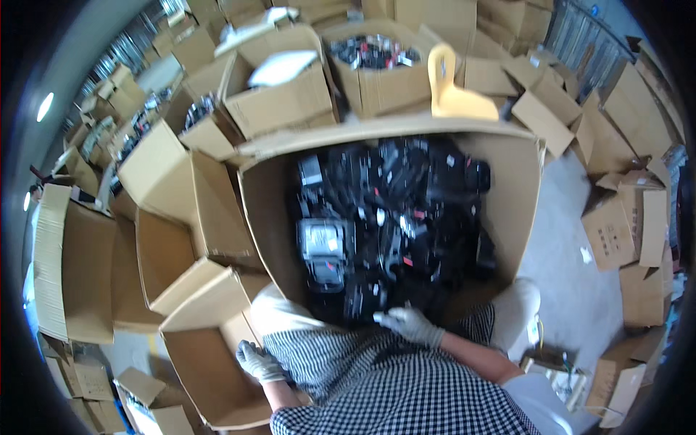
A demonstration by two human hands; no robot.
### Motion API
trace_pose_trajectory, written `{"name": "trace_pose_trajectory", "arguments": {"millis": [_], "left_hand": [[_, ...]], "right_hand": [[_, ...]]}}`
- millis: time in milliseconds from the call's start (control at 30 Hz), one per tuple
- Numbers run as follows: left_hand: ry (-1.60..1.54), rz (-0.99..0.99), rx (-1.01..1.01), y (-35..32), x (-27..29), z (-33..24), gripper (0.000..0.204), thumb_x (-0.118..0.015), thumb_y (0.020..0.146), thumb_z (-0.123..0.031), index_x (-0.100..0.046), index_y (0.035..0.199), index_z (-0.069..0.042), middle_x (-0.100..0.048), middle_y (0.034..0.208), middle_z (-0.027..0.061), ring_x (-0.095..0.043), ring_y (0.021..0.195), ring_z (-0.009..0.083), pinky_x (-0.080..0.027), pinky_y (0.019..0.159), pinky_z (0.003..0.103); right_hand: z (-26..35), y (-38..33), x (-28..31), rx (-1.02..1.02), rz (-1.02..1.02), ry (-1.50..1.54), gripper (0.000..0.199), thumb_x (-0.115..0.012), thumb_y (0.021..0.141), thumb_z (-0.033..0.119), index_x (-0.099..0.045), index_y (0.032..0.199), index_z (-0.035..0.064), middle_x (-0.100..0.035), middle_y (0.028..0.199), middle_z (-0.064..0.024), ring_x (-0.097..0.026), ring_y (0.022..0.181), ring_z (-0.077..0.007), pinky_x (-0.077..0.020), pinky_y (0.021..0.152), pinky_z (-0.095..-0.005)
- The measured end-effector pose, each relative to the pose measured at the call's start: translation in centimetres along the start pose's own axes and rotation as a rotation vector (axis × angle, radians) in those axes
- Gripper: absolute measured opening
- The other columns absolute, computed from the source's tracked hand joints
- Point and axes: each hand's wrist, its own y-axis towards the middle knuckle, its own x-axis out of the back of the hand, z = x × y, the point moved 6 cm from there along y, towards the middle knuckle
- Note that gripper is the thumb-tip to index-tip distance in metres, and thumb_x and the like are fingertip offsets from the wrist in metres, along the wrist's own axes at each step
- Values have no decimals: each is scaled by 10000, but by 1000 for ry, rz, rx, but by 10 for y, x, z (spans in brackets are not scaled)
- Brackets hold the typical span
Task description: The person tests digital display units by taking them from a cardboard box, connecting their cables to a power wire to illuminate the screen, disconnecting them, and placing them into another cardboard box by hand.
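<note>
In front of me stands a large cardboard box (511, 210) heaped with black plastic devices (391, 210), their exact kind too blurred to tell. A silvery-faced rectangular device (324, 239) lies on the left of the heap. My right hand (412, 325), in a grey-white glove, hovers by the box's near edge, its fingers loosely bent and partly apart. No object shows in it. My left hand (259, 362), gloved alike, is beside my lap, over the edge of a smaller open box (210, 362). Its loosely curled fingers look apart, with nothing visible in them.
Open cartons (163, 170) crowd the left side. Beyond the large box stand a box of mixed devices (373, 83), a box with a white bag (283, 69) and a yellow plastic chair (464, 101). More cartons (612, 228) line the right, past the grey floor (558, 239).
</note>
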Motion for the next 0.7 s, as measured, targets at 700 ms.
{"name": "trace_pose_trajectory", "arguments": {"millis": [700], "left_hand": [[1903,1091,-1305,-194,-362,18,256,-534,872,-227,-674,1069,-142,-698,1041,93,-647,1000,303,-441,829,509]], "right_hand": [[3,-13,5,325,61,-343,336,-559,886,109,-628,1204,193,-613,838,-40,-616,761,-228,-516,845,-357]]}}
